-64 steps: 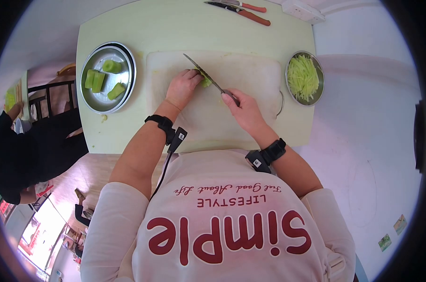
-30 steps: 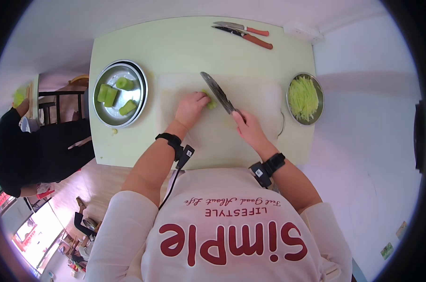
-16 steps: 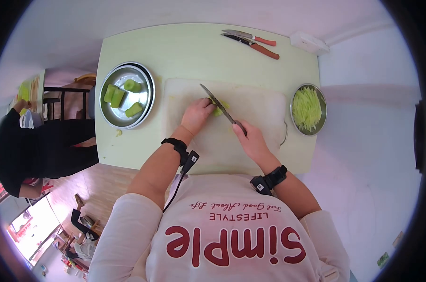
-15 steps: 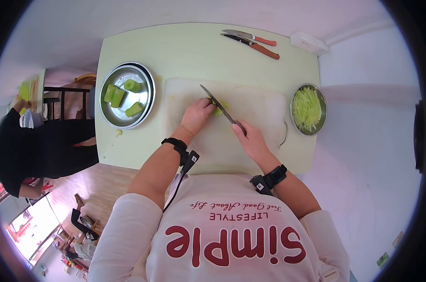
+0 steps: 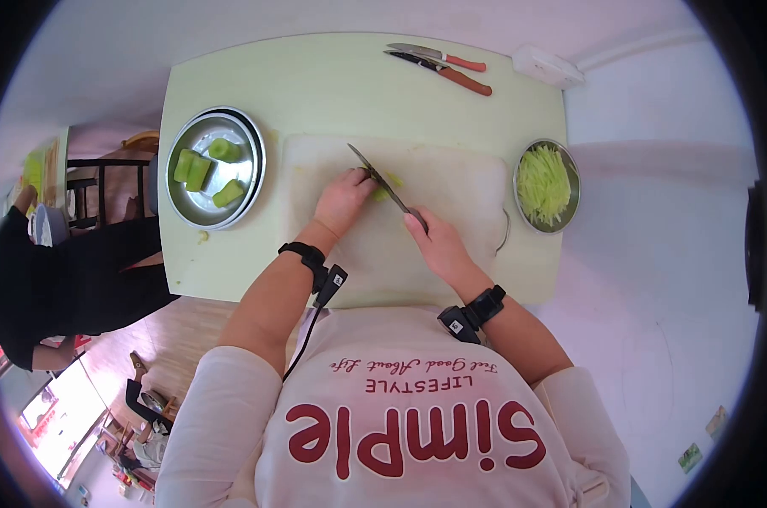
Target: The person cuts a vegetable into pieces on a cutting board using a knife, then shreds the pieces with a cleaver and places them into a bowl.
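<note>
My right hand (image 5: 441,247) is closed around the handle of a kitchen knife (image 5: 389,190), its blade slanting up and left across the cutting board (image 5: 417,271). Bent fingers of my left hand (image 5: 343,201) press a green vegetable piece (image 5: 380,194) against the board, right beside the blade. Most of that piece is hidden by the fingers and the knife. A few pale green bits lie just past the blade.
On the left, a steel bowl (image 5: 255,190) holds several peeled green chunks (image 5: 199,173). A steel bowl of green shreds (image 5: 543,184) stands on the right. Two more knives (image 5: 464,80) lie at the far edge, near a white socket box (image 5: 549,66). Another person (image 5: 70,262) stands left.
The whole view has shifted slightly, so everything appears a little further left and up. My hands and the knife keep nearly the same place over the board.
</note>
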Demonstrator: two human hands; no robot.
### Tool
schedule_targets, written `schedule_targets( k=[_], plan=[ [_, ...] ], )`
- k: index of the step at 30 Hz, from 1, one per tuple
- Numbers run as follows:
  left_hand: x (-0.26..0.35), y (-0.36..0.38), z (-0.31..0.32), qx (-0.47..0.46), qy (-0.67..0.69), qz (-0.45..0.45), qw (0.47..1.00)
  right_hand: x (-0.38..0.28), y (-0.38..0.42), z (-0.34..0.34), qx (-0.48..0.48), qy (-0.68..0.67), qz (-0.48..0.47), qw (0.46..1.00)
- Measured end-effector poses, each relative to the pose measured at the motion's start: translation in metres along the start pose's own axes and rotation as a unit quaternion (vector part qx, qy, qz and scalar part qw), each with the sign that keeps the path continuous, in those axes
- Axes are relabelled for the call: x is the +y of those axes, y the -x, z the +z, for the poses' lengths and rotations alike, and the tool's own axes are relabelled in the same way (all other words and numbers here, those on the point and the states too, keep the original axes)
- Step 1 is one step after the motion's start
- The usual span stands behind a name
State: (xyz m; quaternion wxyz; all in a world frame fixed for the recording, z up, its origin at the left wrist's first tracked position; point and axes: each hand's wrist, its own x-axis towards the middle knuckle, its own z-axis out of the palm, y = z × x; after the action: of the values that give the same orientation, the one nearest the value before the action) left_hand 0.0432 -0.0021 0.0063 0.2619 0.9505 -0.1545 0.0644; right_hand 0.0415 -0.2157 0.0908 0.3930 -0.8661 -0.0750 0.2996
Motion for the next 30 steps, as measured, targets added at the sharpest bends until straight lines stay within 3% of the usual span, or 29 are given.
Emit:
schedule_targets(
  k=[16,19,21,30],
  plan=[
    [0.001,0.004,-0.001,0.026,0.052,-0.046,0.997,0.022,-0.008,0.014,0.022,-0.034,-0.019,0.999],
    [0.002,0.004,-0.003,0.023,0.052,-0.046,0.997,0.027,-0.013,0.014,0.006,-0.11,0.022,0.994],
    [0.002,0.004,-0.004,0.025,0.058,-0.046,0.997,0.025,-0.014,0.009,-0.04,-0.222,0.129,0.966],
    [0.002,0.004,-0.001,0.03,0.057,-0.054,0.996,0.007,0.0,0.005,0.022,-0.048,-0.01,0.999]
  ],
)
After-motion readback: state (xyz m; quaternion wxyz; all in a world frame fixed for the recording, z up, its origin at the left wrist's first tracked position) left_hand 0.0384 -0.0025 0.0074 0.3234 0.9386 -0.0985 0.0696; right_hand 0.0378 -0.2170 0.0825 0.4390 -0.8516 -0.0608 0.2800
